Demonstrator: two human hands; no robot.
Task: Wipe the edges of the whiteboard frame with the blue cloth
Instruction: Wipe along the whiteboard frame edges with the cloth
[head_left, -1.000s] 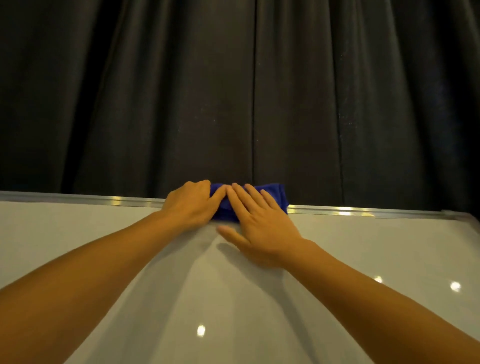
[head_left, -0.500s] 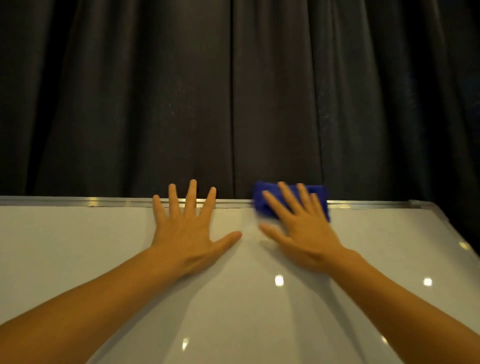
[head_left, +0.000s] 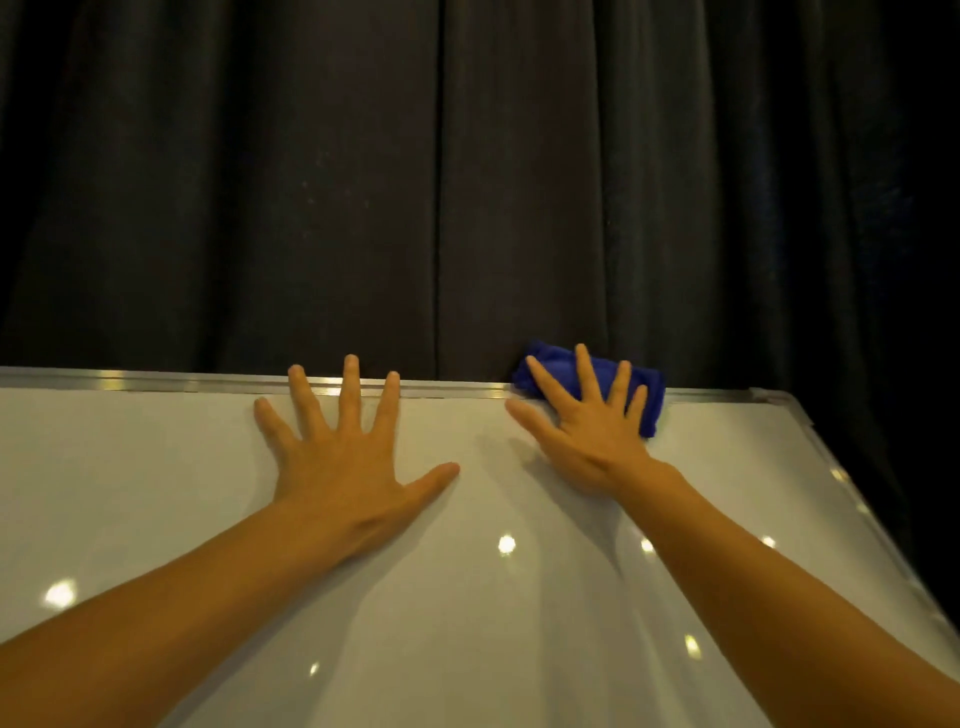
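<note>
since half a second ago the blue cloth (head_left: 644, 387) has slid further right along the top of the whiteboard frame (head_left: 156, 382), nearer the right corner, and my hands have drawn further apart. the cloth sits folded over the top metal edge, partly on the white surface, partly hanging past it against the dark curtain (head_left: 363, 182). my right hand (head_left: 587, 431) lies flat on it, fingers spread and pressing down, thumb out on the board to the left of the cloth. my left hand (head_left: 343, 462) rests well apart on the whiteboard (head_left: 467, 623), palm down, fingers splayed wide, with the three middle fingertips reaching onto the frame strip. round light spots glint on the glossy board between and below my forearms.
</note>
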